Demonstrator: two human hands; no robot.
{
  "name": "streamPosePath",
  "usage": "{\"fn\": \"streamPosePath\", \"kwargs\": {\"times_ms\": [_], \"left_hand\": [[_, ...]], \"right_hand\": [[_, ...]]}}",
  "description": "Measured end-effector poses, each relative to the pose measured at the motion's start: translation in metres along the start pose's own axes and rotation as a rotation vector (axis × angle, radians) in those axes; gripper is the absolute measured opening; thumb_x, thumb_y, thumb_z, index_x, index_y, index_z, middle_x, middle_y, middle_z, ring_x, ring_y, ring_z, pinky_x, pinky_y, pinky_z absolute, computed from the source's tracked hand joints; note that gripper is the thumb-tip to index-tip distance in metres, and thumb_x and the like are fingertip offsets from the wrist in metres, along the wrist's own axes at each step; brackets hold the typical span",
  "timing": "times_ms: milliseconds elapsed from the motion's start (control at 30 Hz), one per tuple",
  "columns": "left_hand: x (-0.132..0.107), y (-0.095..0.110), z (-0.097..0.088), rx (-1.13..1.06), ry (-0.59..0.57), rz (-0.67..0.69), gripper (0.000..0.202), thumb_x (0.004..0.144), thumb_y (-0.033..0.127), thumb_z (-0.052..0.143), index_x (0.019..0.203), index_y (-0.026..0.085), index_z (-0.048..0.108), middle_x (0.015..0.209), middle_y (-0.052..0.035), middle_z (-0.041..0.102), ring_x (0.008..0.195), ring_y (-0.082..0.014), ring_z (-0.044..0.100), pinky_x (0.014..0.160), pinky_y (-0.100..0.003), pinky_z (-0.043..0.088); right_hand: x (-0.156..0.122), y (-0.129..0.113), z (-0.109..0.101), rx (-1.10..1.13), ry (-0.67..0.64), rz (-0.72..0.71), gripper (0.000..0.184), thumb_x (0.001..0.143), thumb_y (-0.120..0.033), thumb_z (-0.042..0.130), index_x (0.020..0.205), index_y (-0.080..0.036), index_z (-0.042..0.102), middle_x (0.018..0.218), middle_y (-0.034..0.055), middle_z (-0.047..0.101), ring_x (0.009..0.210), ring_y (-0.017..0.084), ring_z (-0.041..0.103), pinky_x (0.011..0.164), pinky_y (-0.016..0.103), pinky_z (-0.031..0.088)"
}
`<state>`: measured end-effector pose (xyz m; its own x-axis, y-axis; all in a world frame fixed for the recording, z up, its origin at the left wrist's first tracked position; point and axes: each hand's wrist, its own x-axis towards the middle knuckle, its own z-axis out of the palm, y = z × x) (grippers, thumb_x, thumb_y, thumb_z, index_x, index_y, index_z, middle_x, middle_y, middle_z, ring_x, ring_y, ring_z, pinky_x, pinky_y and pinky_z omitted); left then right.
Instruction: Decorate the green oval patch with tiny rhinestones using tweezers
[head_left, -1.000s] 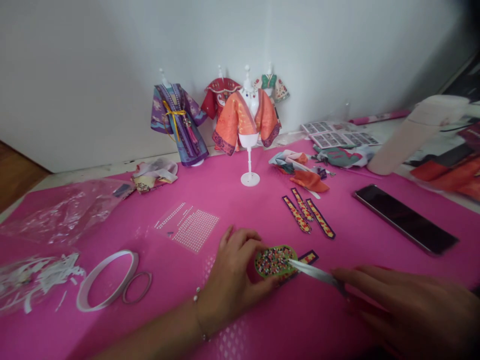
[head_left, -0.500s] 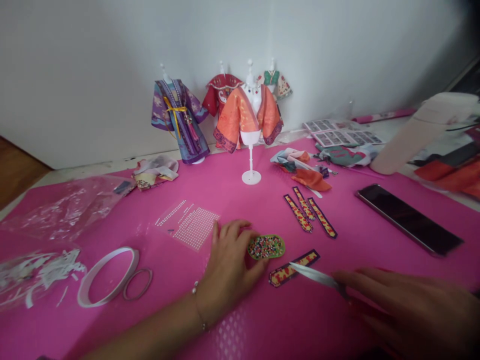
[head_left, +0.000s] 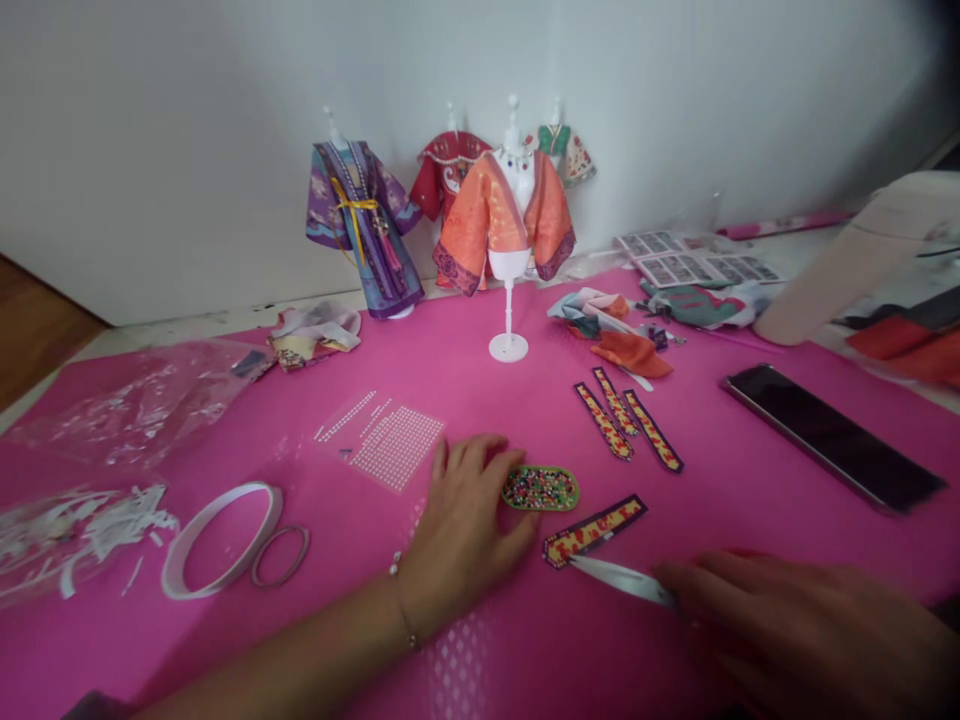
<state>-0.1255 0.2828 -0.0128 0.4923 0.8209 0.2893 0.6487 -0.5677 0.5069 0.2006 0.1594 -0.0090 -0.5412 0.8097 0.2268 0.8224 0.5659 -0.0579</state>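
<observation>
On the pink mat (head_left: 315, 655) lies a small green oval tray (head_left: 571, 475) filled with many-coloured beads. My left hand (head_left: 461, 535) rests at its left end, thumb and index finger curved about the edge. In my right hand (head_left: 795, 610), blurred, is a pair of pale pointed tweezers (head_left: 622, 578). Their tips are at the lower left end of a patterned strip (head_left: 600, 528), yellow and red with a dark border. A few similar strips (head_left: 652, 430) lie farther back. Left of my left hand is a sheet of small white stick-on dots (head_left: 401, 445).
Doll-size stands wear an orange jacket (head_left: 471, 225), a purple robe (head_left: 367, 230) and other garments. Cloth scraps (head_left: 630, 350) lie behind the strips. A phone (head_left: 832, 435) is at right; a white tape ring (head_left: 184, 545), a thin ring (head_left: 259, 570) and plastic bags (head_left: 135, 410) are at left.
The tweezers' tips have moved from the middle of the near strip to its lower left end. My left hand stays by the bead tray; the view has shifted slightly.
</observation>
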Motion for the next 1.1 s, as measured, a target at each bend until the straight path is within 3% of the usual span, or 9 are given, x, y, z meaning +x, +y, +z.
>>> {"fn": "streamPosePath", "kwargs": {"times_ms": [333,667,933,1100], "left_hand": [[-0.002,0.001,-0.009,-0.079,-0.143,0.09,0.063,0.098,0.03,0.086,0.158,0.023,0.066,0.17,-0.0236,0.065,0.165,-0.0499,0.059,0.141,-0.092,0.029],[0.006,0.013,-0.017,-0.062,-0.289,0.006,0.07,0.094,0.032,0.09,0.158,0.019,0.067,0.176,-0.027,0.06,0.173,-0.0516,0.051,0.142,-0.094,0.016],[0.007,0.015,-0.018,-0.064,-0.305,-0.005,0.069,0.093,0.031,0.089,0.158,0.021,0.067,0.177,-0.0265,0.06,0.174,-0.0501,0.05,0.143,-0.091,0.014],[0.007,0.016,-0.018,-0.061,-0.309,-0.006,0.07,0.093,0.031,0.09,0.159,0.021,0.067,0.177,-0.0265,0.06,0.174,-0.0499,0.05,0.143,-0.091,0.014]], "right_hand": [[-0.004,0.0,0.001,0.013,-0.01,-0.017,0.05,0.097,-0.004,0.05,0.134,-0.029,0.073,0.109,0.0022,0.089,0.071,0.021,0.082,0.056,0.036,0.049],[0.01,-0.003,-0.008,-0.002,0.022,-0.021,0.046,0.095,-0.004,0.049,0.123,-0.029,0.075,0.096,-0.0016,0.087,0.06,0.018,0.077,0.049,0.036,0.044],[0.018,-0.006,-0.015,0.029,0.039,-0.026,0.048,0.096,0.0,0.043,0.119,-0.028,0.075,0.092,-0.0014,0.086,0.056,0.016,0.077,0.047,0.036,0.044],[0.022,0.001,-0.019,0.043,0.004,-0.127,0.046,0.093,-0.002,0.048,0.119,-0.028,0.076,0.094,-0.0007,0.088,0.056,0.015,0.078,0.043,0.032,0.044]]}}
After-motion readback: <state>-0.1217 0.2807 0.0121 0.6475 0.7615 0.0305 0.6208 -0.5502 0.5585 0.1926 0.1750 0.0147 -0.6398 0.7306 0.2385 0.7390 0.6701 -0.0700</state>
